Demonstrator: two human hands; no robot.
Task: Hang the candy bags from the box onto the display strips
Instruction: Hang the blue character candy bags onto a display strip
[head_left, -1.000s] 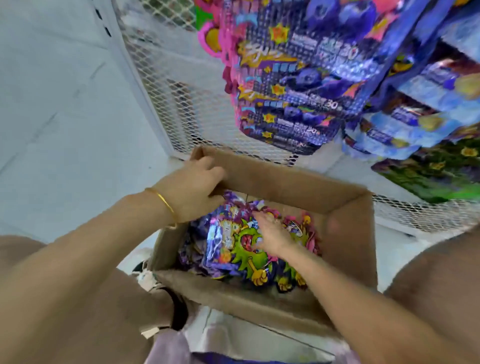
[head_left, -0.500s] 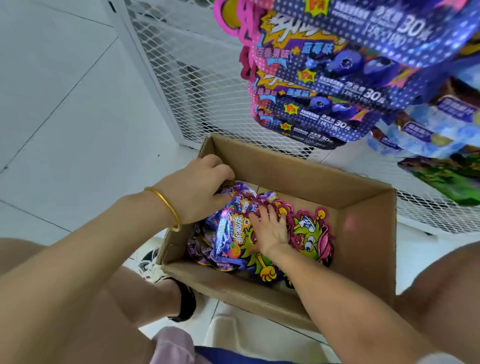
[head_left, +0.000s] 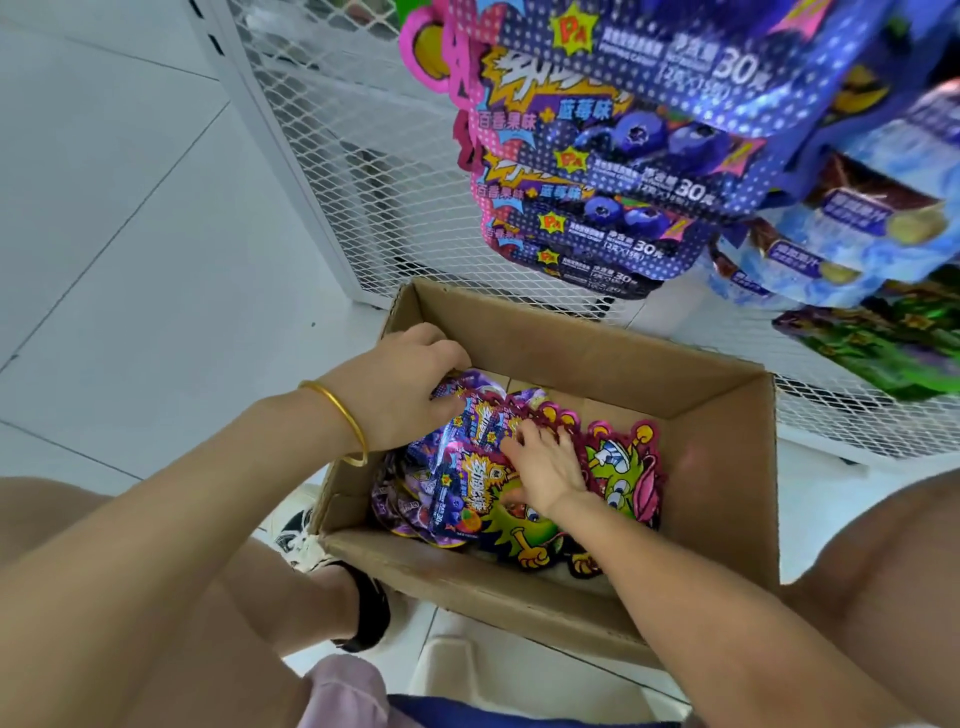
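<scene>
While a heap of candy bags (head_left: 457, 499) lies against the left wall of the box (head_left: 727, 467), the left hand (head_left: 400, 389) curls round some and the right hand (head_left: 545, 467) rests flat, fingers spread, on them. Hung bags (head_left: 623, 156) already crowd the mesh rack (head_left: 363, 156) above, so I judge much is left.

Hanging purple bags (head_left: 623, 135) read "百香果味", "蓝莓味" and "30" (a star says "PA").

Brown cardboard box (head_left: 582, 343), purple-and-green candy bags (head_left: 618, 475), blue dotted hanging bags (head_left: 639, 140), gold bangle (head_left: 340, 408), white mesh (head_left: 363, 156)
</scene>
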